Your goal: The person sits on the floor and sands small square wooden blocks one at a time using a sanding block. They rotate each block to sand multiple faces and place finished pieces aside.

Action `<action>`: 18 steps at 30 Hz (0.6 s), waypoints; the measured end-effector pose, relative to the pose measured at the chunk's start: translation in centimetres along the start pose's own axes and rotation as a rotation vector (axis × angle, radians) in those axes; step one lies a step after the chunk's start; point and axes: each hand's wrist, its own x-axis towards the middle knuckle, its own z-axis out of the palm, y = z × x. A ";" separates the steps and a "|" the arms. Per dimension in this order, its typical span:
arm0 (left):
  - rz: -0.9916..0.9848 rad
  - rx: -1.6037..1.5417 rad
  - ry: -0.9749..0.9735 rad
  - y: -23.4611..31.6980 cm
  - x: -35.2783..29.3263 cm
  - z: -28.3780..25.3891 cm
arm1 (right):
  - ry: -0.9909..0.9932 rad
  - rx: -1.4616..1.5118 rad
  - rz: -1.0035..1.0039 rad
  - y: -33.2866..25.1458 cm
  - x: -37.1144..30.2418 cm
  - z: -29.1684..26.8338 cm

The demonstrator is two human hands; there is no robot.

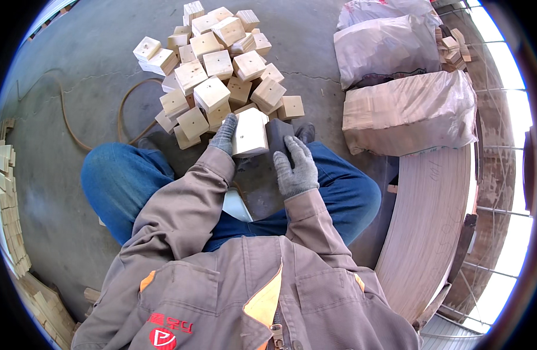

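Observation:
Between my knees, my left hand (223, 135) in a grey knit glove grips the left side of a pale wooden block (250, 134). The block has a small dark hole in its face. My right hand (297, 167), gloved the same way, has its fingertips on a dark grey block (278, 135) that looks like a sanding block. This dark block stands close against the right side of the wooden one; whether the two touch, I cannot tell. My right thumb is partly apart from the other fingers. Just beyond lies a heap of similar wooden blocks (212, 93), many with a hole.
Two translucent sacks of wood pieces, a nearer one (408, 111) and a farther one (388, 49), stand at the right by a long stack of boards (429, 216). A brown hose (121, 114) curls across the floor at the left. More wood stacks (9, 204) line the left edge.

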 end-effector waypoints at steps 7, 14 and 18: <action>-0.086 0.014 0.030 -1.7 -1.5 1.9 | 0.106 -0.010 0.045 2.1 6.3 1.0; 0.001 0.134 0.065 -1.9 -1.0 1.0 | 0.073 0.000 0.122 2.9 7.1 2.0; 0.013 0.040 0.110 -0.5 -0.1 0.1 | 0.027 0.026 0.052 1.7 3.6 2.0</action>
